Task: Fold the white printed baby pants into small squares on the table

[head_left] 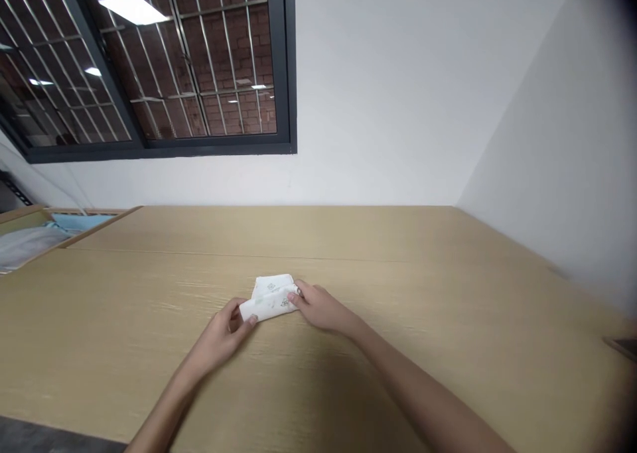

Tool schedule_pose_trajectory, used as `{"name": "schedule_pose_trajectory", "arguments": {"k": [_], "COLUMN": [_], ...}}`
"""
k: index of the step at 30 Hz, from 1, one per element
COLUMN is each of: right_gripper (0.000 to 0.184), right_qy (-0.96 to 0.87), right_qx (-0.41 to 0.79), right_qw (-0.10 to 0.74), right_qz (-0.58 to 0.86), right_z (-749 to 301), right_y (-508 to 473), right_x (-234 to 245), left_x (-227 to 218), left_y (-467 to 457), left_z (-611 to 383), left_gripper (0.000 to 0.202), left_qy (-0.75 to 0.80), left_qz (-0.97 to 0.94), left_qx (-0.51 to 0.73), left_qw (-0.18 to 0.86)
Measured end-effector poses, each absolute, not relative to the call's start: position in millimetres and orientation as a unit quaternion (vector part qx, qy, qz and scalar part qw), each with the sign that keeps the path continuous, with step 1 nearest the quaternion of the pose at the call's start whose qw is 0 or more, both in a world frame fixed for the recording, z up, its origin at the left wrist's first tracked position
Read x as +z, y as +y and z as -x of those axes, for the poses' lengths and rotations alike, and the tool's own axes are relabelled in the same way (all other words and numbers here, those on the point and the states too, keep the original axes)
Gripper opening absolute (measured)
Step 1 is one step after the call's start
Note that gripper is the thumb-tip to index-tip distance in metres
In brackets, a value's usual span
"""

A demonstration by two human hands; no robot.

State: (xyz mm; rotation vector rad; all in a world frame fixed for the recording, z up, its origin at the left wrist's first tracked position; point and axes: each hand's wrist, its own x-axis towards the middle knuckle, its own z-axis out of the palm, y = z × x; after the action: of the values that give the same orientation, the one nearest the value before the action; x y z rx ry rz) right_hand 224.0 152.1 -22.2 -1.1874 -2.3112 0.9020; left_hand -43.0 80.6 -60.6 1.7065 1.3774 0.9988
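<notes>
A small white cloth with a faint printed pattern (272, 296) lies folded into a compact bundle on the light wooden table (423, 294). My left hand (226, 333) pinches the bundle's near left corner, fingers closed on the fabric. My right hand (321, 307) grips its right edge, fingertips pressed onto the fold. Both forearms reach in from the bottom of the view.
At the far left a wooden tray or box (44, 231) holds pale fabric. A white wall stands behind the table and another on the right. A dark-framed barred window (149, 68) sits high on the left. A dark object (622, 347) lies at the table's right edge.
</notes>
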Motion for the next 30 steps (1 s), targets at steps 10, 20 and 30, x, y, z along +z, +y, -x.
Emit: {"name": "schedule_pose_trajectory", "arguments": {"k": [10, 20, 30], "right_gripper": [0.031, 0.043, 0.063], "right_qy": [-0.735, -0.843, -0.906], "right_qx": [0.29, -0.023, -0.014], "right_qw": [0.341, 0.32, 0.221], "right_qz": [0.509, 0.431, 0.361], "right_z": [-197.8, -177.1, -162.1], "right_y": [204.2, 168.7, 164.6], "right_x": [-73.0, -57.7, -82.1], "left_x": [-75.5, -62.0, -91.9], "left_y": [147.9, 138.4, 143.0], "left_z": [38.8, 2.7, -32.3], "left_gripper": [0.044, 0.066, 0.076], "left_qy": [0.615, 0.611, 0.592], "left_qz": [-0.623, -0.648, -0.724], "left_qx": [0.425, 0.447, 0.332], "left_qw": [0.231, 0.081, 0.123]}}
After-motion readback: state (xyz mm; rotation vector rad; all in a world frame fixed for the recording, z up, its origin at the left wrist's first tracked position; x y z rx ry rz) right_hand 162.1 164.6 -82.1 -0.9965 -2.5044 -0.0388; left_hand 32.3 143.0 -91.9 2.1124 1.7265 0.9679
